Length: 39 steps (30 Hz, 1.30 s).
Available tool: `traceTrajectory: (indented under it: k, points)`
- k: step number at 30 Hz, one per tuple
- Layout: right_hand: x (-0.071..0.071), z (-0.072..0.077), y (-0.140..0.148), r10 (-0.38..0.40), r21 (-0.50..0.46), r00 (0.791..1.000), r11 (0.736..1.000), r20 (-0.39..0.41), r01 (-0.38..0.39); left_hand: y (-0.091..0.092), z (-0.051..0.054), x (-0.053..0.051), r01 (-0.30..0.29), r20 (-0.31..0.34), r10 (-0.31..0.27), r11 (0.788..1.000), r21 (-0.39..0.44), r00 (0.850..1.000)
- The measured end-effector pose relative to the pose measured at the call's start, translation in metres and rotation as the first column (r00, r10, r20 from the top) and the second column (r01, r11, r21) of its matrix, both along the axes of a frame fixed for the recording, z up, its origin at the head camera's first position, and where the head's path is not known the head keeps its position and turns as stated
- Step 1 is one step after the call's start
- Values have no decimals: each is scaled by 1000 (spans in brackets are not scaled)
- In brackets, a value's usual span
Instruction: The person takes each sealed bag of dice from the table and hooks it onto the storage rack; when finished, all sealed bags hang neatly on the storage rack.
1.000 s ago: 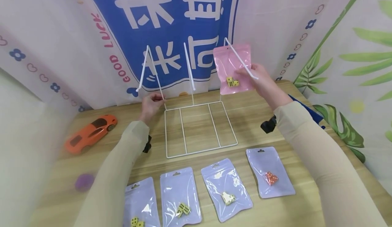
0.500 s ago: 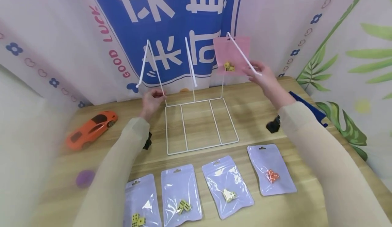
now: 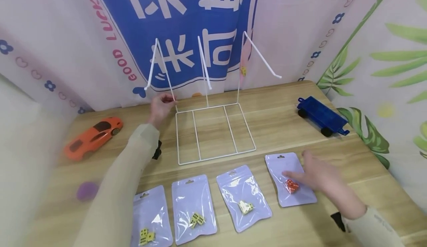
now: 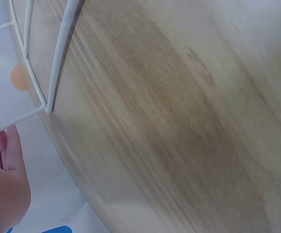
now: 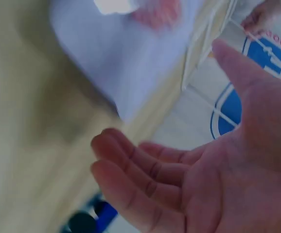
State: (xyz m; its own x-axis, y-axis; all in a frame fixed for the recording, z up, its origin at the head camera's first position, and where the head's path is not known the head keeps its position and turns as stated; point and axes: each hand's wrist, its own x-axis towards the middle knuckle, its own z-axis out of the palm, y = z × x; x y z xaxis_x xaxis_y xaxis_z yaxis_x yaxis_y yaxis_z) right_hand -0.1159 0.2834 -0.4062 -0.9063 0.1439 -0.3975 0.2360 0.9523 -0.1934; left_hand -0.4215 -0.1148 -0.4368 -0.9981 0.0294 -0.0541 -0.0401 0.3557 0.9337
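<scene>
My left hand (image 3: 161, 108) pinches the left upright of a white wire rack (image 3: 197, 135); the left wrist view shows the fingers and thumb around that wire. On the rack's right hook hangs a pink zip bag (image 3: 245, 54), turned nearly edge-on, with yellow dice (image 3: 243, 70) inside. My right hand (image 3: 318, 173) is over a lilac zip bag (image 3: 277, 164) that holds red dice (image 3: 292, 186). Its fingers and thumb are spread, holding nothing, as the right wrist view (image 5: 194, 174) confirms. Whether they touch the bag, I cannot tell.
Further lilac bags with yellow dice lie in a row: a right one (image 3: 230, 186), a middle one (image 3: 190, 199) and a left one (image 3: 151, 204). An orange toy car (image 3: 95, 137) and a purple round object (image 3: 87, 191) sit left, a blue toy trailer (image 3: 321, 115) right. Printed cloth hangs behind.
My right hand has let go of the pink bag, which now hangs from the right hook and has turned edge-on. That hand has come down to the red-dice bag. The left hand stays on the rack.
</scene>
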Motion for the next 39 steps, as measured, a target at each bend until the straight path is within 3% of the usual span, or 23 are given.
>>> traceTrajectory:
  k: [4, 9, 15, 19, 22, 23, 26, 28, 29, 30, 32, 34, 39]
  points:
    - [12, -17, -14, -23, 5, 998, 1000, -50, 23, -3, -2, -1, 1, 2, -1, 1000, -8, 1000]
    - [15, -30, -8, -77, -122, 991, 991, -109, 63, -2, 0, -1, 5, -6, -5, 1000, -11, 1000]
    - [18, -33, 22, -190, -350, 973, 927, -132, 134, -1, -1, 0, 12, -2, -12, 1000, -13, 1000]
    - [21, -24, 34, -284, -480, 945, 859, -162, 176, -1, -1, 0, 11, -11, -11, 1000, -10, 1000]
    - [21, -8, 33, -363, -602, 905, 781, -221, 166, -2, 0, -1, 11, -20, -11, 1000, -5, 1000]
    - [21, 0, 30, -386, -643, 887, 752, -253, 144, -2, 0, -1, 12, -21, -12, 1000, 0, 1000]
    - [18, 26, 19, -432, -783, 834, 622, -343, 0, -2, 0, -2, 21, -30, -20, 1000, 2, 999]
    - [15, 44, 8, -433, -824, 807, 556, -402, -112, -2, 0, -3, 22, -28, -22, 1000, 6, 999]
    - [13, 53, 3, -433, -829, 796, 539, -423, -148, -3, 0, -3, 21, -25, -21, 1000, 7, 999]
    - [10, 61, -2, -429, -836, 792, 520, -434, -177, -3, 0, -3, 21, -19, -20, 1000, 10, 1000]
    - [2, 75, -13, -418, -831, 789, 520, -451, -200, -4, -1, -4, 16, -8, -16, 1000, 8, 1000]
    - [-6, 84, -22, -419, -841, 794, 501, -441, -204, -4, -1, -4, 15, 1, -15, 1000, 9, 1000]
    - [-26, 92, -34, -440, -887, 800, 401, -408, -231, -4, 0, -3, 24, 10, -24, 1000, -3, 1000]
